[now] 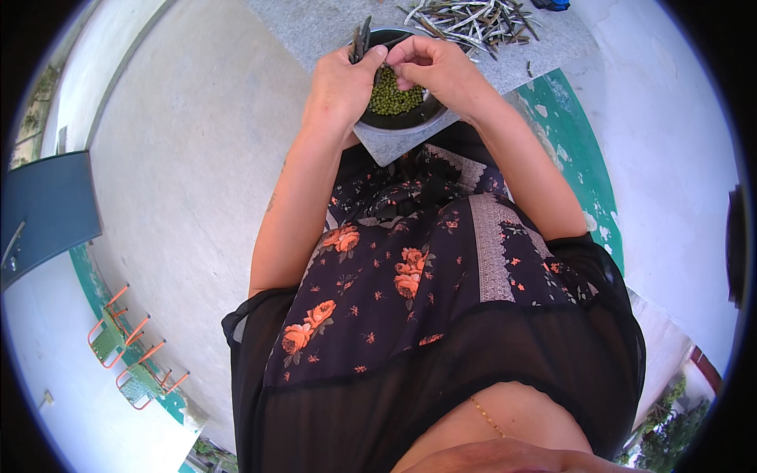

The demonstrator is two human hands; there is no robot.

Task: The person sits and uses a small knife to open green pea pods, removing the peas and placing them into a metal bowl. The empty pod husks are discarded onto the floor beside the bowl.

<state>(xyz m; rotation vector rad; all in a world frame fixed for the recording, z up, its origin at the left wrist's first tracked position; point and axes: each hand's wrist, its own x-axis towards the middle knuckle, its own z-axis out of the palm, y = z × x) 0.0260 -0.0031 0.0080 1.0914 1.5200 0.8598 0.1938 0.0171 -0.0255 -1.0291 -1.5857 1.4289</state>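
My left hand is closed around several dark dried bean pods, whose ends stick up past the thumb. The fingertips of my right hand are bent in close against the left thumb; whether they pinch a piece of pod is hidden. Below both hands sits a round metal bowl, partly filled with small green beans that look like mung beans. Part of the bowl's far side is covered by the hands.
The bowl stands near the corner of a grey speckled slab. A heap of split pods lies beyond it, with a loose pod piece nearby. A blue object is at the far edge. Two green chairs with orange frames stand along the left wall.
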